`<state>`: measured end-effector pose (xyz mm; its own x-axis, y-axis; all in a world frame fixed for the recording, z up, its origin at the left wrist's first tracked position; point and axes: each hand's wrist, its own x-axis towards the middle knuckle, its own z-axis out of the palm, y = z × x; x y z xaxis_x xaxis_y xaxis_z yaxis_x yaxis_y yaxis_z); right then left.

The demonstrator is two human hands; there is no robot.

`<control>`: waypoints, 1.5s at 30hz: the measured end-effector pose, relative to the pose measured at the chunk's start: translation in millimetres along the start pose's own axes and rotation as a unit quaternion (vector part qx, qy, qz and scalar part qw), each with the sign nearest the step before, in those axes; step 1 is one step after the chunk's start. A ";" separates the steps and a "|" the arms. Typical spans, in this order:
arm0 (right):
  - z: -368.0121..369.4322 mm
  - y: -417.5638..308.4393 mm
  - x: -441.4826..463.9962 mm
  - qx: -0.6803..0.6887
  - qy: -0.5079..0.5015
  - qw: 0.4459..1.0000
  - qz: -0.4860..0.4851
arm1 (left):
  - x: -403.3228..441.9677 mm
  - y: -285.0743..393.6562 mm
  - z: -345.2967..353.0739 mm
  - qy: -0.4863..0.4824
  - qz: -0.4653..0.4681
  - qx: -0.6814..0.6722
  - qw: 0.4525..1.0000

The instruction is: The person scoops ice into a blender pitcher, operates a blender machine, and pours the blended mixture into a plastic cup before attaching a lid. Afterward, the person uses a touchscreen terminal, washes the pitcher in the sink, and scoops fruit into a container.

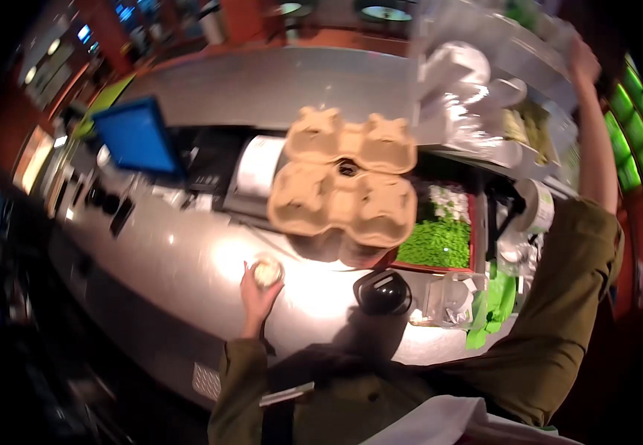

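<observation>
My left hand (257, 297) is wrapped round a small round cup (267, 273) with pale, creamy-looking contents, low over the steel counter (210, 289). Stretched far up to the right, my right hand (583, 63) is at the edge of a clear plastic shelf unit (536, 41). Its fingers are blurred, and whether they grip anything does not show. Plastic-wrapped white items (462, 104) fill the shelf beside it. Cardboard cup carriers (343, 182) lie in front of the left hand, further back on the counter.
A blue-screened tablet (136, 137) stands at the left. Right of the carriers is a tray with green pieces (436, 241). Nearer me are a black rounded object (384, 293), a clear container (451, 300) and a bright green wrapper (495, 304). A white roll (535, 206) stands further right.
</observation>
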<state>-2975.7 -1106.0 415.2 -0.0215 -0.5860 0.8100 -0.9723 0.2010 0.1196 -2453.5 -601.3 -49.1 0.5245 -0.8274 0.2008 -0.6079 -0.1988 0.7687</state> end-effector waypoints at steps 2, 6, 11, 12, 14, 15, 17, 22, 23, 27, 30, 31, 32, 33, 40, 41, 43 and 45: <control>5.5 5.6 9.4 -0.007 0.029 0.999 0.015 | -8.5 1.1 -8.0 -0.024 0.006 0.042 0.999; 6.3 25.7 9.1 0.084 0.203 0.973 0.068 | -41.0 -12.3 -12.7 0.041 -0.032 -0.159 0.986; -152.4 -47.8 -132.4 0.367 0.356 0.839 -0.187 | -62.9 71.0 -65.3 0.169 -0.073 -0.269 0.945; -185.3 -72.9 -183.3 0.424 0.343 0.785 -0.294 | -60.0 98.9 -69.2 0.110 -0.077 -0.338 0.932; -236.3 -121.4 -289.0 0.507 0.281 0.644 -0.499 | -51.1 143.1 -72.0 -0.123 -0.073 -0.452 0.880; -253.3 -143.0 -334.8 0.525 0.248 0.579 -0.573 | -46.8 166.3 -72.0 -0.242 -0.042 -0.482 0.841; -262.4 -176.6 -421.9 0.531 0.179 0.497 -0.663 | -40.2 196.8 -69.4 -0.365 -0.212 -0.745 0.517; -290.4 -222.6 -542.0 0.596 -0.161 0.616 -0.489 | -51.1 137.8 -60.8 -0.328 -0.253 -0.672 0.613; -309.9 -230.5 -539.7 0.566 -0.246 0.664 -0.423 | -52.2 120.6 -58.8 -0.304 -0.250 -0.669 0.631; -302.1 -285.0 -596.4 0.607 -0.394 0.652 -0.225 | -42.8 94.0 -91.1 -0.341 -0.227 -0.559 0.721; -332.6 -321.8 -584.9 0.536 -0.335 0.725 -0.272 | -17.8 55.5 -101.2 -0.377 -0.167 -0.533 0.739; -334.6 -331.1 -585.9 0.528 -0.354 0.726 -0.263 | -15.3 52.7 -105.9 -0.362 -0.155 -0.544 0.741; -333.7 -337.2 -587.5 0.547 -0.356 0.719 -0.239 | -9.7 50.1 -112.2 -0.383 -0.186 -0.531 0.733; -329.1 -341.6 -591.1 0.566 -0.356 0.712 -0.214 | 0.0 51.0 -120.1 -0.402 -0.214 -0.516 0.725; -251.2 -402.0 -604.1 0.511 -0.268 0.805 -0.141 | 56.9 -29.2 -75.7 -0.174 -0.081 -0.276 0.942; -249.6 -407.7 -605.4 0.506 -0.284 0.800 -0.151 | 61.5 -31.1 -69.1 -0.205 -0.117 -0.314 0.920; -247.3 -417.1 -604.7 0.498 -0.318 0.788 -0.173 | 67.6 -27.4 -62.7 -0.262 -0.189 -0.384 0.865; -241.5 -419.9 -607.5 0.483 -0.320 0.793 -0.189 | 69.7 -29.0 -60.4 -0.288 -0.200 -0.391 0.851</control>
<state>-2498.1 -644.8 11.6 0.5008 -0.8017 0.3263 -0.6551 -0.5974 -0.4625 -2363.3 -621.4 -20.7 0.0795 -0.9406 -0.3300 0.2514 -0.3015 0.9197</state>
